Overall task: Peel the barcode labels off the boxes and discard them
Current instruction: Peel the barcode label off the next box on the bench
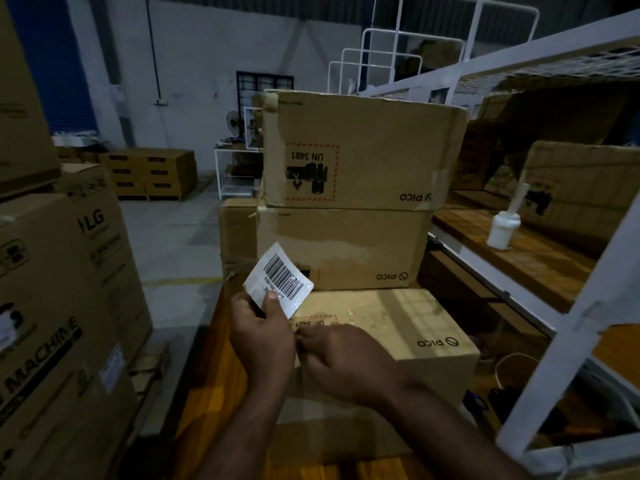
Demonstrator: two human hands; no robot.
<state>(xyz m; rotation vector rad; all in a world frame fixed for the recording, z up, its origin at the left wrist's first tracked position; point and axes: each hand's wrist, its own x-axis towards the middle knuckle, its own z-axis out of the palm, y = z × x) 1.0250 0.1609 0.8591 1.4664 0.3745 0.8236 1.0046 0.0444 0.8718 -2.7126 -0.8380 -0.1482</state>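
Note:
A white barcode label (281, 279) is free of the boxes, pinched by its lower edge between thumb and fingers of my left hand (261, 336). My right hand (341, 362) lies just right of it, fingers curled near the left face of the nearest PICO box (408, 327); whether it holds anything is hidden. Behind that box stand two stacked PICO boxes, a middle one (346, 247) with a torn pale patch on its face and a top one (367, 147) with an upside-down UN 3481 sticker.
Large LG washing machine cartons (59, 289) stand at the left. A white metal rack (568, 306) fills the right, with a white bottle (503, 230) and more boxes on its wooden shelf. The boxes rest on a wooden surface (207, 393). Open floor lies beyond.

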